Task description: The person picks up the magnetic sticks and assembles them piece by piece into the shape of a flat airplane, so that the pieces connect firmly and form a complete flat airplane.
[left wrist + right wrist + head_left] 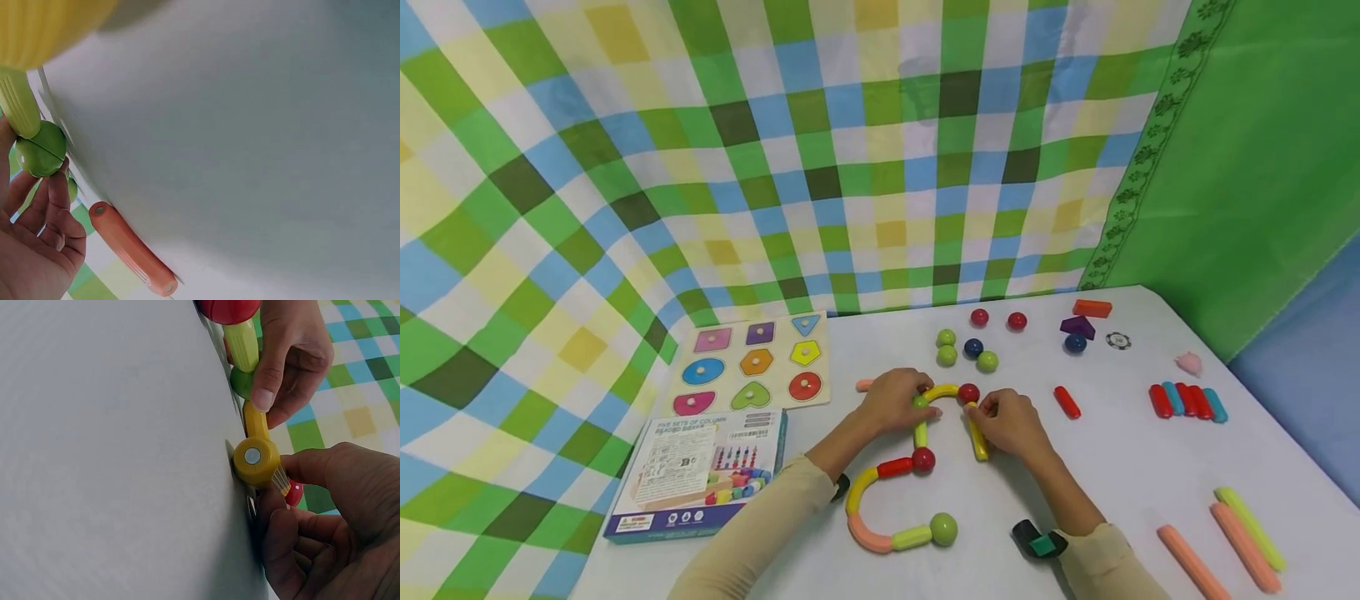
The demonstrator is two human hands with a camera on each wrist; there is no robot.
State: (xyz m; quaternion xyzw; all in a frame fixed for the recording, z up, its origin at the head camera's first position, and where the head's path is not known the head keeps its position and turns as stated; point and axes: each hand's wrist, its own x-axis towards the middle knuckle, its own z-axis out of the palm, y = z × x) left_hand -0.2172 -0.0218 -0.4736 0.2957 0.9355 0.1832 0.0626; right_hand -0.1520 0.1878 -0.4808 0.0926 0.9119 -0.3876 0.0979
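Note:
On the white table lies a winding chain of magnetic-looking rods and balls. My left hand (895, 402) pinches a green ball (41, 150) between thumb and fingers. From that ball a yellow curved rod (942, 390) leads to a red ball (968, 392), and a light green rod (921, 436) runs down to another red ball (923, 460). My right hand (1009, 421) pinches a yellow rod (980, 446) whose upper end meets the first red ball. A red rod (895, 468), curved pieces and a light green rod continue to a large green ball (943, 529).
Left are a shape puzzle board (737, 362) and a boxed toy (700, 475). Behind the hands sit loose green, blue and red balls (979, 317). A red rod (1067, 402), short rods (1187, 401) and long rods (1246, 546) lie right. A salmon rod (132, 249) is beside the left hand.

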